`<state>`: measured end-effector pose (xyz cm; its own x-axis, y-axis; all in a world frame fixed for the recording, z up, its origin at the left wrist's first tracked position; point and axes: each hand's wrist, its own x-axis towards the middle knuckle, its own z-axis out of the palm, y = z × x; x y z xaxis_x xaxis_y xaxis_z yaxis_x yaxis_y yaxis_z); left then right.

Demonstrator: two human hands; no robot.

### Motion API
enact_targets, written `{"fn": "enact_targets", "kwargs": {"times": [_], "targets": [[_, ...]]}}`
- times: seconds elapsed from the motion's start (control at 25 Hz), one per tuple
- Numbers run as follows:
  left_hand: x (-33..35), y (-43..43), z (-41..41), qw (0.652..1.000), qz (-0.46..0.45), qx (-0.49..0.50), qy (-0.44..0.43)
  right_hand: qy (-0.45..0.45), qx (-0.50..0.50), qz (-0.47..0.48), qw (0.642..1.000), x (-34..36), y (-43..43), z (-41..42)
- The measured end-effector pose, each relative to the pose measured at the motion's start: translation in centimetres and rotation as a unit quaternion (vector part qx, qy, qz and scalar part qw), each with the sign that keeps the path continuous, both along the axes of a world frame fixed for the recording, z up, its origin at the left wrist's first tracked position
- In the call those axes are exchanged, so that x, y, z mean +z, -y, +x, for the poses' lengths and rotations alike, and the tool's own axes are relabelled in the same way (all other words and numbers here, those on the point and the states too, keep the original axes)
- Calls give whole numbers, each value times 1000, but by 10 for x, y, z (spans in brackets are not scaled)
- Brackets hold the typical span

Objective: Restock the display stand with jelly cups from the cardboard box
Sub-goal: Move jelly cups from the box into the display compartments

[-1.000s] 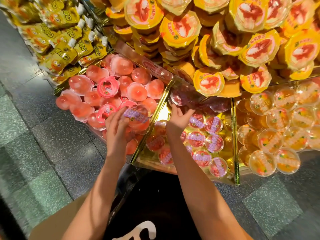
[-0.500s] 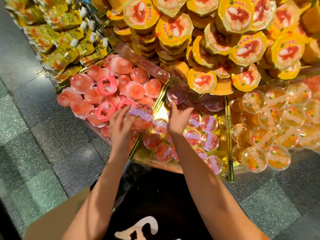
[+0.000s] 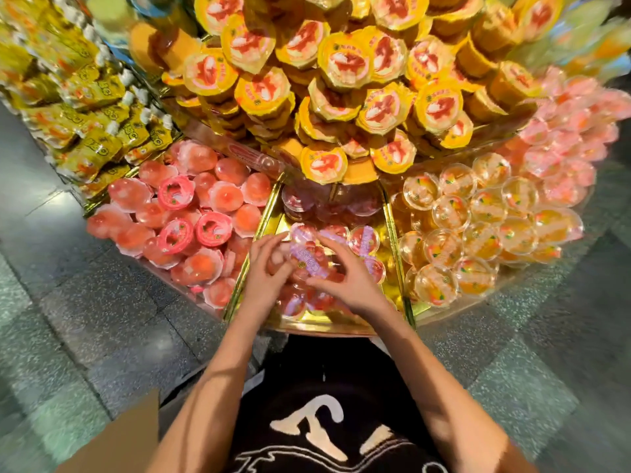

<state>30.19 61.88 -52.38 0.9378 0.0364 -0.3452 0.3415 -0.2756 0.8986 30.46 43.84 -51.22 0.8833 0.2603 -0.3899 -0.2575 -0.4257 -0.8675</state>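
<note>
Gold foil lines the display stand point(image 3: 324, 327), with shiny dividers splitting the front row into wedge-shaped bins. The middle bin point(image 3: 387, 220) is only partly filled with round clear red cups point(image 3: 364, 238) sealed with purple-printed film.

Both hands are over that bin with one jelly cup point(image 3: 307, 262) between them. The left hand point(image 3: 264, 278) has its fingers point(image 3: 269, 242) curled against the cup's left side, and the right hand point(image 3: 348, 281) pinches it from the other side, thumb under and bent fingers point(image 3: 333, 245) over the lid. It's a bit blurry there tbh.

The left bin is stuffed with glossy peach-pink shell-shaped cups point(image 3: 225, 196), some showing frilly pink lids. The right bin has clear round cups point(image 3: 450, 213) with orange fruit inside. Stacked above are eight-sided yellow-lidded tubs point(image 3: 263, 92), and off to the left are crinkly yellow pouches point(image 3: 99, 145) with white caps.

The plain brown cardboard box point(image 3: 123, 438) pokes in at the bottom left, over a speckled grey-green tile floor point(image 3: 102, 302).
</note>
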Motion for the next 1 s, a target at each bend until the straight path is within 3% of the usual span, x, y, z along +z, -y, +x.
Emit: {"fn": "enact_targets", "kwargs": {"times": [0.16, 0.44, 0.56, 0.76, 0.92, 1.0], "targets": [[4, 36, 2, 999, -11, -51, -8, 0, 48, -40, 998, 6, 39, -3], [-3, 62, 5, 992, -21, 112, -49, 28, -4, -169, 985, 0, 74, 12], [-4, 63, 1, 991, 0, 124, -50, 0, 17, -225, 974, -14, 73, 36], [4, 66, -1, 992, -1, 100, -73, 26, 72, -360, 930, -40, 66, 59], [13, 69, 1, 988, -78, 120, -57, 53, 57, -399, 914, -50, 62, 65], [12, 66, 3, 990, -70, 115, -47, 63, 43, -404, 912, -53, 64, 66]]}}
